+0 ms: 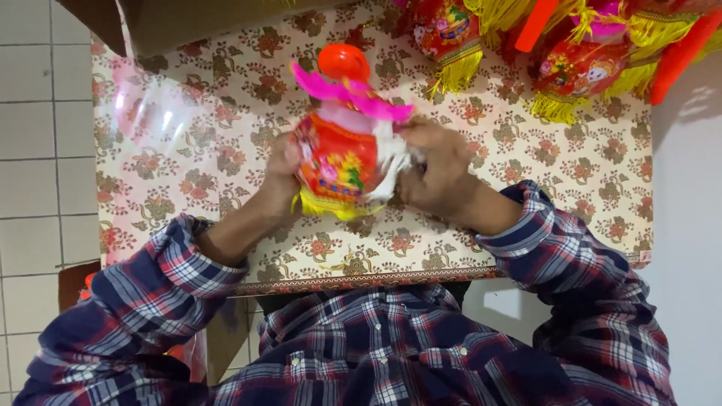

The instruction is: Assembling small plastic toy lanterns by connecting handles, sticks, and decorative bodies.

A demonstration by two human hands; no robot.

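Lantern (pixel 336 162) upright between both hands — left hand (pixel 282 169) fingers gripping its side, right hand (pixel 436 169) fingers pinching white wrap (pixel 391 162).

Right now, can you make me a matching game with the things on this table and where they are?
Things:
1. red lantern
2. clear plastic bag
3. heap of lanterns
4. orange handle

Places:
A. far right corner of the table
B. between both hands
C. top of the held lantern
D. left side of the table

Pairs: 1-B, 2-D, 3-A, 4-C
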